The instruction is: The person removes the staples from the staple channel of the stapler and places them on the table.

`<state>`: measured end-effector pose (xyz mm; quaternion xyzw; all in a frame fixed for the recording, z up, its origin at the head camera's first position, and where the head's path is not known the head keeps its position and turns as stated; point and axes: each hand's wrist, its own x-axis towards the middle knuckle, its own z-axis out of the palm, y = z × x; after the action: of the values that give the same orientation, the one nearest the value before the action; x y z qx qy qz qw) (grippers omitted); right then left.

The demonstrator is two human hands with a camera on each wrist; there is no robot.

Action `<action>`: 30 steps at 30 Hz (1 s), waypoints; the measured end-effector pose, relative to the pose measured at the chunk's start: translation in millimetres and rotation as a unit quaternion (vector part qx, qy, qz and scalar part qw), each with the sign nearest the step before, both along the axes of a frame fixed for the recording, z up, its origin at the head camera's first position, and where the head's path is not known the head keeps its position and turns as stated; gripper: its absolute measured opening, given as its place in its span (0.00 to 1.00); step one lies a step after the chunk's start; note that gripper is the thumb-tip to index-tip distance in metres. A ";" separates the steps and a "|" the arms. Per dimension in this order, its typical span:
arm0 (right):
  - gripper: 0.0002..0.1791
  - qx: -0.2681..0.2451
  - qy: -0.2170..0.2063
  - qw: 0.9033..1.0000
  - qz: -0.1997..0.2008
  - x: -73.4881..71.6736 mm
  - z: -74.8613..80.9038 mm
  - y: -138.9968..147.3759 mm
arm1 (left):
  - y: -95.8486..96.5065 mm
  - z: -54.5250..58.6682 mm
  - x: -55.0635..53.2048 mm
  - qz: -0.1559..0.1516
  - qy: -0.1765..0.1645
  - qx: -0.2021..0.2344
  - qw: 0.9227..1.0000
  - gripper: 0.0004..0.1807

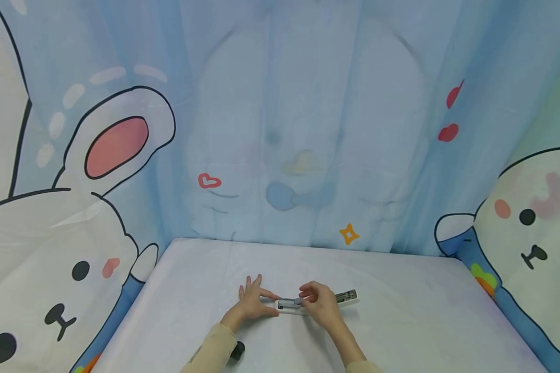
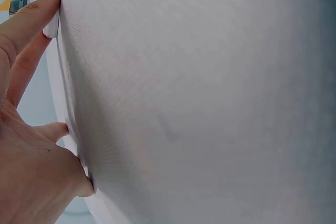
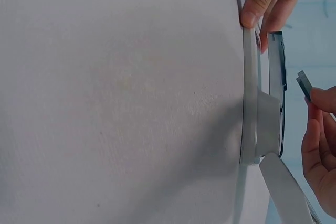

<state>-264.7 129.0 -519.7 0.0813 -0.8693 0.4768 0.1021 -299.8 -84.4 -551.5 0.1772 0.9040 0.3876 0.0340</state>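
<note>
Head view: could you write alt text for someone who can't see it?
Two hands work on a white stapler lying on a white table: the left hand steadies one end, the right hand pinches at its middle. Cartoon rabbit curtains hang behind.

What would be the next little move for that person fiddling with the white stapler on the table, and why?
Probably lowering the small grey piece pinched in the right hand into the stapler. The stapler lies opened on the table, the left hand steadies its end, and the piece hovers just beside it, not yet touching.
</note>
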 end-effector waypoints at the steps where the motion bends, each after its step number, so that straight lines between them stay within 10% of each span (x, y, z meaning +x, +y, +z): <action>1: 0.14 -0.002 -0.002 1.000 0.003 1.2 0.1 -0.8 | -0.2 -0.2 0.3 0.000 0.001 0.000 1.000 0.17; 30: 0.16 -0.042 -0.027 0.991 0.125 27.4 -30.1 -21.8 | -0.2 -0.8 2.5 -0.001 -0.009 0.014 1.000 0.15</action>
<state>-237.3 107.2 -549.8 0.1724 -0.8338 0.5240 0.0219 -297.3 -84.5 -552.3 0.1749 0.8980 0.4017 0.0398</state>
